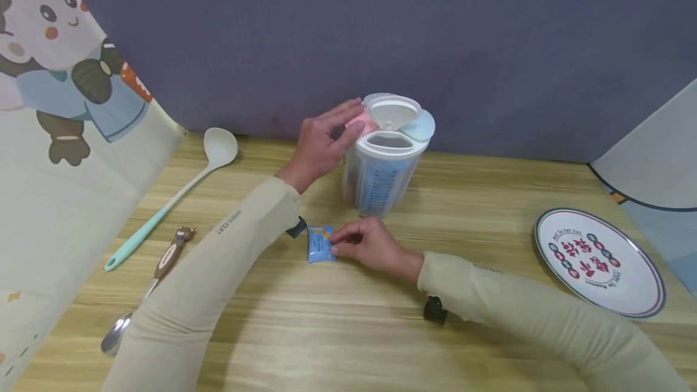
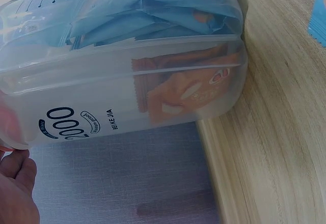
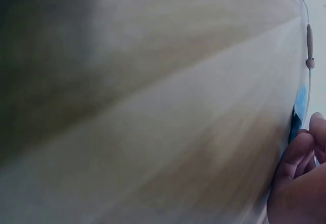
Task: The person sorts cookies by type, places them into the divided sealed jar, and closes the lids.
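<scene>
A clear plastic storage container stands upright, with pink and pale blue flaps on its white top and one opening uncovered. My left hand holds it at the top edge, thumb and fingers around the pink flap. Through its wall the left wrist view shows blue packets and orange packets in separate compartments. In front of the container, my right hand pinches the right edge of a small blue packet with thumb and forefinger, low over the table.
At the left lie a white ladle with a mint handle and a metal spoon with a brown bear handle, partly behind the left sleeve. A printed white plate sits at the right. Behind the wooden table rises a grey-blue panel.
</scene>
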{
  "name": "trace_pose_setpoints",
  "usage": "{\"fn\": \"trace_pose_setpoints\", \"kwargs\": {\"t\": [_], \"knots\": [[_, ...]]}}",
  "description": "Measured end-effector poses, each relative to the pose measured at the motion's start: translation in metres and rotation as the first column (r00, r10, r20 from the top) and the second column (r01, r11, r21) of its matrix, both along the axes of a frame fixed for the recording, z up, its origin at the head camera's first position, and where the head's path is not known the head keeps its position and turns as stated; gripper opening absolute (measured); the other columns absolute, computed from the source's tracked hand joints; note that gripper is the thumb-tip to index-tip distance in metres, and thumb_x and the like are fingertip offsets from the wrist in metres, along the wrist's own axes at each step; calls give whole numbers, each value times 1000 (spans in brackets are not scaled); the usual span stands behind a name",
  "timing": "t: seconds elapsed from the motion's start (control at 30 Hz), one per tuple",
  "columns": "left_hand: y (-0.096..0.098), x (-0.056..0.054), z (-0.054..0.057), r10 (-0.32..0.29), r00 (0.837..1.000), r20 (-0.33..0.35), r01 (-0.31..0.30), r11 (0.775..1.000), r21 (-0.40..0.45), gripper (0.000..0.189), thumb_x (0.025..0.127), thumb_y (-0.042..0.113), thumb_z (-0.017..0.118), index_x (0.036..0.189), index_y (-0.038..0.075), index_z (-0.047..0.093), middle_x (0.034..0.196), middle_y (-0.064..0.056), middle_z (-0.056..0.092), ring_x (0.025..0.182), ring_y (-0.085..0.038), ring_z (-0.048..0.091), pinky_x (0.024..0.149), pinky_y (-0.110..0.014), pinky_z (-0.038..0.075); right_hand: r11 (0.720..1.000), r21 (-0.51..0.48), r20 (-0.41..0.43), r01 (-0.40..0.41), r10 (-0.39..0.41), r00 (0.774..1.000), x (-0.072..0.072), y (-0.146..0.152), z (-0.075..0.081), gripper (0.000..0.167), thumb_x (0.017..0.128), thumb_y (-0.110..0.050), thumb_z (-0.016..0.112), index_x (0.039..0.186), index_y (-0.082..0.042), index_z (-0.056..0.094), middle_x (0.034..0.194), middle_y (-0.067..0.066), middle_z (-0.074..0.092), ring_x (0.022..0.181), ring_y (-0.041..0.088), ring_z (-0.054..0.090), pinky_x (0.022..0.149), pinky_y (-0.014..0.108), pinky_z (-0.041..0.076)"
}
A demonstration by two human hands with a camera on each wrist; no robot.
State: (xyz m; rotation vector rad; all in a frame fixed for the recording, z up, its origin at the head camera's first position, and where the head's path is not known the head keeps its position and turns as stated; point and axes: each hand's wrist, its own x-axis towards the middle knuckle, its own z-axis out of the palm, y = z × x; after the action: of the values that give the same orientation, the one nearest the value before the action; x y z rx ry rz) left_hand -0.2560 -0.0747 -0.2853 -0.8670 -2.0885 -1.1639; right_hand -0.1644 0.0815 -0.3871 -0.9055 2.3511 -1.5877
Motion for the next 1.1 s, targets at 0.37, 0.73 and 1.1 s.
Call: {"fn": "trace_pose_setpoints", "kwargs": {"t": [0.37, 0.73, 1.1], "knots": [[0, 0, 0, 5, 1000, -6, -5, 1000, -7, 33, 93, 18, 62, 122, 3, 63, 130, -8, 56, 121, -8, 48, 101, -24, 35, 995, 90, -102, -31, 40, 994, 3, -2, 2, 33, 68, -4, 84, 96, 5, 72, 71, 2, 68, 60, 4, 58, 53, 23, 51], [1, 2, 1, 9, 1000, 9, -9, 1000, -12, 34, 94, 19, 61, 124, 3, 62, 131, -8, 56, 122, -9, 47, 102, -24, 34, 981, 191, -154, -36, 67, 986, 4, -2, 4, 28, 71, -5, 83, 96, 1, 73, 70, -2, 67, 59, 0, 53, 51, 20, 48], [0, 0, -1, -8, 1000, -25, 9, 1000, 6, 32, 93, 16, 62, 122, 2, 63, 129, -10, 57, 120, -12, 50, 101, -25, 37, 979, 201, -313, -46, 109, 943, 3, -1, 4, 21, 73, -6, 82, 91, -1, 75, 79, 4, 69, 70, 9, 60, 61, 20, 49]]}}
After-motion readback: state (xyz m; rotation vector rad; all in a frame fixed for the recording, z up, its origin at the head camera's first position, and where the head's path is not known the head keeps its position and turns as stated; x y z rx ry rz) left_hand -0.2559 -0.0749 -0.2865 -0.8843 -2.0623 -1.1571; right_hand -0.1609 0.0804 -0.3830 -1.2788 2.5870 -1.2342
